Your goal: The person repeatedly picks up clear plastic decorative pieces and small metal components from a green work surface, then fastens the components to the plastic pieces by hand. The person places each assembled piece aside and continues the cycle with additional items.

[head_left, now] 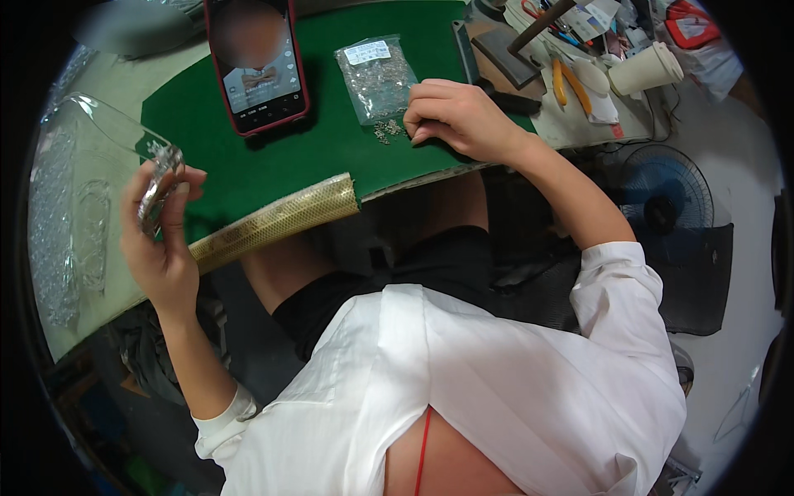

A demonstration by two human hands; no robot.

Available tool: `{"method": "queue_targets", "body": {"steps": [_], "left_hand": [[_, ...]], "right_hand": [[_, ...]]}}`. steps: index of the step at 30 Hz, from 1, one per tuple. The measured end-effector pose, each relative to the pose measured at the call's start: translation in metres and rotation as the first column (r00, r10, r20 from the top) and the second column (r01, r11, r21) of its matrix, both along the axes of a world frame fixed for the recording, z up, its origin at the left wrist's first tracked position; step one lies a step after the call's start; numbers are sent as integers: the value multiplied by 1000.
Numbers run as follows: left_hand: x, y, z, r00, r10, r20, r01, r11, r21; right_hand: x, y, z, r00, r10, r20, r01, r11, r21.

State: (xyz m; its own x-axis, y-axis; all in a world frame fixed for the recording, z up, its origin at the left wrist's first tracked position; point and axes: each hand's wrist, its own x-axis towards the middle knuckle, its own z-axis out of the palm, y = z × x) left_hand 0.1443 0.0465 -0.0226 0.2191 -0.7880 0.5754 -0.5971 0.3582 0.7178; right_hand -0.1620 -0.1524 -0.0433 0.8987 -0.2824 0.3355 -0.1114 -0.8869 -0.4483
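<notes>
My left hand (169,240) is raised at the left edge of the green mat, its thumb and fingers closed round a shiny silver piece (157,186). A thin, clear curved strip (107,116) stretches from it to the upper left; the exact kind of thing is unclear. Over the mat, my right hand (459,120) is closed with the fingertips down beside a small pile of tiny metal parts (389,131). What its fingertips hold, if anything, is hidden. Just behind the pile lies a clear plastic bag (376,78) full of similar small parts, with a white label.
A phone (256,66) in a red case stands at the back of the green mat (331,149). A gold perforated roll (281,217) lines the front edge. Bubble wrap (51,223) lies left. Orange-handled pliers (571,87), a hammer (517,58) and a paper cup (647,69) sit right.
</notes>
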Motion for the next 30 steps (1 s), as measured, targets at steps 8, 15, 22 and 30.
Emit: {"method": "queue_targets", "body": {"steps": [8, 15, 22, 30], "left_hand": [[-67, -20, 29, 973, -230, 9, 229, 962, -148], [-132, -66, 9, 810, -550, -201, 544, 834, -90], [-143, -72, 8, 795, -582, -169, 570, 813, -117], [-137, -75, 7, 822, -565, -75, 553, 822, -132]], "right_hand": [[-8, 4, 7, 995, -93, 47, 83, 979, 185], [-17, 37, 91, 910, -6, 414, -72, 982, 173], [-24, 38, 99, 919, -2, 393, -43, 993, 106], [-24, 40, 106, 939, -20, 344, 2, 999, 54]]}}
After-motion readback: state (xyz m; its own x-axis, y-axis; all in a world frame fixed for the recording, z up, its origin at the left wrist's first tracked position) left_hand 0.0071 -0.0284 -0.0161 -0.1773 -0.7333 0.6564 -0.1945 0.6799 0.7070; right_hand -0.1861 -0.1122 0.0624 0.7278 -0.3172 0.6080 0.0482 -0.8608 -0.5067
